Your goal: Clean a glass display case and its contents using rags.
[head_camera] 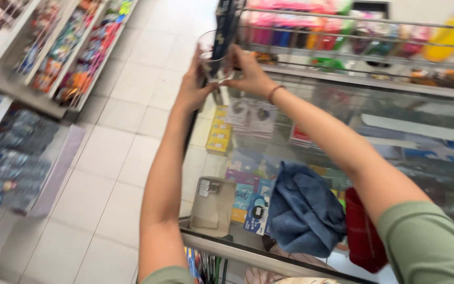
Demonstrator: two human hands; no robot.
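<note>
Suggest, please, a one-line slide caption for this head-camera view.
Both hands, left hand and right hand, grip a clear plastic container above a glass shop counter bearing a blue cloth.

A small shop: a glass display counter (395, 137) of packaged goods, tiered shelves of colourful packets (74, 52), white tiled floor (122, 152).

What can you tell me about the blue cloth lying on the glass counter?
The blue cloth looks like soft, thick fabric in a dusty denim blue. It is bunched and folded into a loose heap, with deep creases, not spread flat. It lies on top of the glass counter, near its front edge, just below the person's outstretched right arm. A dark red cloth lies against its right side. Neither hand touches it.
</note>
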